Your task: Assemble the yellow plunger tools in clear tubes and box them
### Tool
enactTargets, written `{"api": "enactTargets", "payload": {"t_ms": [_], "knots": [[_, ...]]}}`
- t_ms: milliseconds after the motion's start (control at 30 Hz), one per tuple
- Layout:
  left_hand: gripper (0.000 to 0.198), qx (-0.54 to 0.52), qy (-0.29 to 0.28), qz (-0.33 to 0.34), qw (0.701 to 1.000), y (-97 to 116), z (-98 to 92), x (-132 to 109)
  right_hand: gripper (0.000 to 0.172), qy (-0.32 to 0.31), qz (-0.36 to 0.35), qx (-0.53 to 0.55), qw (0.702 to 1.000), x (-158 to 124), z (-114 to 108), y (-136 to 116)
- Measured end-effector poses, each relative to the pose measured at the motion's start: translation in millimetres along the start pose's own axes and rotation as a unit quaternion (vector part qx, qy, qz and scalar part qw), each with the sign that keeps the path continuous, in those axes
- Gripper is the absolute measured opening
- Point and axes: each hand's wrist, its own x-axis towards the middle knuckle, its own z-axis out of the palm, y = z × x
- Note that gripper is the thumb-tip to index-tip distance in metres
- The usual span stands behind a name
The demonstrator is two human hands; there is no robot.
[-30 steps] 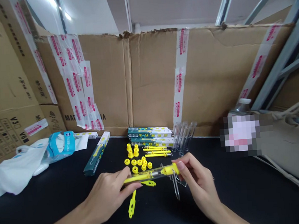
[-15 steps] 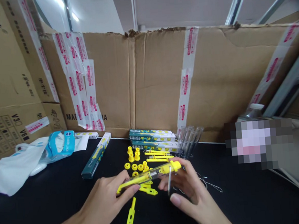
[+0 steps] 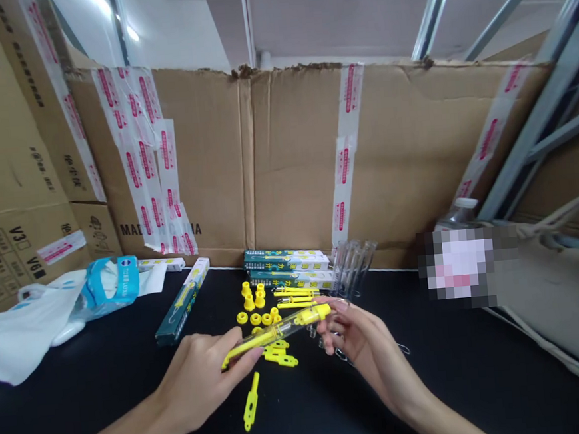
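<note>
My left hand (image 3: 199, 371) is closed around the lower end of a spring scale (image 3: 283, 328), a clear tube with yellow parts and a metal spring inside. The tube is tilted, its yellow-capped end up to the right. At that end my right hand (image 3: 372, 337) has its thumb and fingers closed on a thin metal wire hook (image 3: 337, 301), partly hidden by the fingers. Below the tube lie yellow flat pieces with slots (image 3: 280, 358), and one more slotted yellow piece (image 3: 251, 404) lies nearer me.
Yellow caps and rings (image 3: 255, 318) lie behind the tube, beside yellow rods with springs (image 3: 296, 301). Printed boxes (image 3: 287, 260), clear tubes (image 3: 356, 265) and another box (image 3: 183, 302) stand or lie further back. A tissue pack (image 3: 109, 285) is left; a bottle (image 3: 462, 213) and a bag (image 3: 557, 303) are right.
The wire hook, earlier hanging down from the yellow end, is now up by my right fingers. My right hand has turned and closed in; the view has shifted slightly right.
</note>
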Motion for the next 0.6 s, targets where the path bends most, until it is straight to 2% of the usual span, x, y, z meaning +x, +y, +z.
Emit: {"api": "enactTargets", "payload": {"t_ms": [100,200,400,533,600], "knots": [[0.049,0.004,0.013,0.020,1.000,5.6,-2.3,0.4,0.029,0.010,0.032,0.050,0.998,0.9,3.2,2.2],[0.052,0.020,0.027,0.051,0.998,10.4,-7.2,3.0,0.032,0.024,0.047,0.060,0.997,1.8,2.9,5.8],[0.057,0.061,0.054,0.105,0.991,13.1,-8.0,3.6,0.031,0.034,0.042,0.059,0.997,3.8,-1.9,10.8],[0.055,0.106,0.055,0.085,0.989,12.7,-4.7,0.0,0.028,0.027,0.040,0.055,0.997,2.7,-2.0,10.7],[0.053,0.113,0.048,0.080,0.989,12.5,-4.4,-0.3,0.036,0.019,0.043,0.059,0.997,0.7,0.8,9.9]]}}
